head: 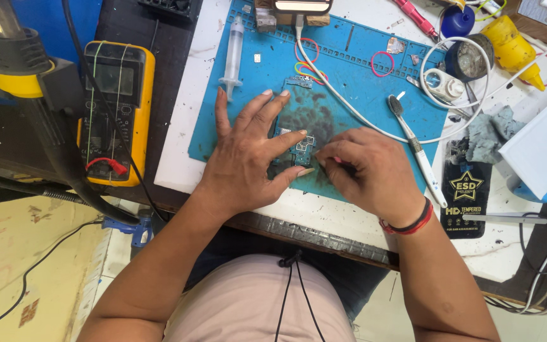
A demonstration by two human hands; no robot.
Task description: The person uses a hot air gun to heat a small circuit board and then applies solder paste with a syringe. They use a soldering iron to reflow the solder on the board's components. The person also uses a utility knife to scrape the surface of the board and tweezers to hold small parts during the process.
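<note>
Board [300, 151] lies flat on blue mat [356, 69], near its front edge, between both hands; long axis runs roughly away from the person, far end toward the cable [324, 82]. Left hand [245, 158] spread open, fingertips pressing the board's left edge, gripping nothing. Right hand [365, 171] curled, fingertips pinched at the board's right edge; any held tool hidden. Multimeter [116, 111] well left.

**A cluttered repair counter over a pale floor**

The white counter [185, 152] has a dark front edge and carries a blue work mat [362, 82], smudged black at its middle. To the left, a darker surface [7, 139] holds a yellow multimeter [116, 111]. Below, the cream floor [26, 253] is scuffed, with 1 black cable [33, 269] trailing across it.
</note>
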